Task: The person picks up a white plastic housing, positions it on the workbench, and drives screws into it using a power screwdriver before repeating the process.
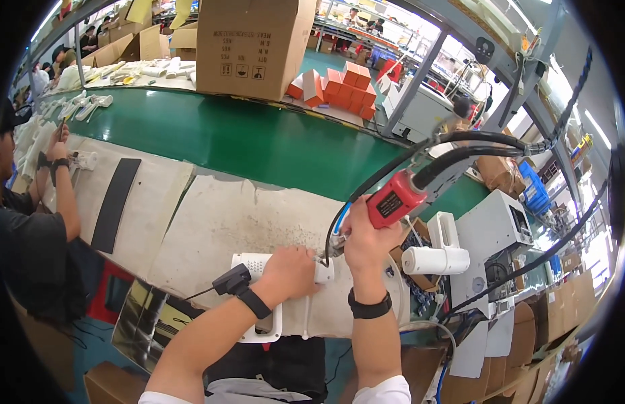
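Observation:
My left hand (289, 273) is wrapped over a white cylindrical appliance housing (247, 261), pressing it to the worktop. One end of that housing has small perforations, and its looped handle (277, 324) points toward me. A thin white cord hangs down beside the handle. My right hand (371, 242) grips a red power screwdriver (394, 200), held tilted with its lower end close to the housing's right end. Whether the tip touches it is hidden by my fingers. A black cable runs from the screwdriver's top.
A similar white appliance (433, 260) stands to the right by a box of small dark parts (420, 286). Beyond the worktop (225, 209) runs a green conveyor belt (258, 135). A co-worker (36, 222) handles white parts at left. A large carton (252, 50) stands across the belt.

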The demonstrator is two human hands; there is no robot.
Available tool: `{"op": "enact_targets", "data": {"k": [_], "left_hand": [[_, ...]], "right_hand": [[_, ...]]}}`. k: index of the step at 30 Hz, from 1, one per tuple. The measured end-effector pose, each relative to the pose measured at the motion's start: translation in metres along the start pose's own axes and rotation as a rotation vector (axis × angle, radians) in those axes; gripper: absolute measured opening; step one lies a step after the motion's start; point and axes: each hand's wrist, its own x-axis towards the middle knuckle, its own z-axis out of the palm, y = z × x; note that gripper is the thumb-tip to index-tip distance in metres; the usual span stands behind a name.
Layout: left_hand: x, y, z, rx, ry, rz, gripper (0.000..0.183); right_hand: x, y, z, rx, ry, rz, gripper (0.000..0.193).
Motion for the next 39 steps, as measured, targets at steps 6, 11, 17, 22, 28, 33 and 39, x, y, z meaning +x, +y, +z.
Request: {"op": "enact_targets", "data": {"k": [6,11,17,22,28,33,39], "left_hand": [[0.005,-0.001,0.002,0.015,0.015,0.006,0.056],[0.021,-0.008,0.001,-0.026,0.05,-0.062,0.051],[0.024,-0.01,0.005,-0.017,0.114,-0.034,0.048],[0.021,-0.008,0.008,0.001,0.201,-0.012,0.046],[0.022,-0.007,0.009,-0.005,0.239,-0.017,0.045],[0.02,-0.008,0.006,-0.006,0.216,-0.017,0.046],[0.023,-0.009,0.009,-0.019,0.189,-0.026,0.046]], "right_hand": [[-0.001,-0.009,-0.002,0.082,0.011,-0.046,0.005],[-0.005,-0.075,-0.021,0.228,0.031,-0.11,0.007],[-0.005,-0.064,-0.029,0.144,0.018,-0.158,0.012],[-0.003,-0.063,-0.031,0.122,-0.004,-0.159,0.017],[-0.002,-0.075,-0.031,0.124,0.036,-0.19,0.017],[-0.006,-0.06,-0.022,0.111,0.02,-0.17,0.009],[-0.003,-0.042,-0.02,0.1,0.011,-0.121,0.008]]}}
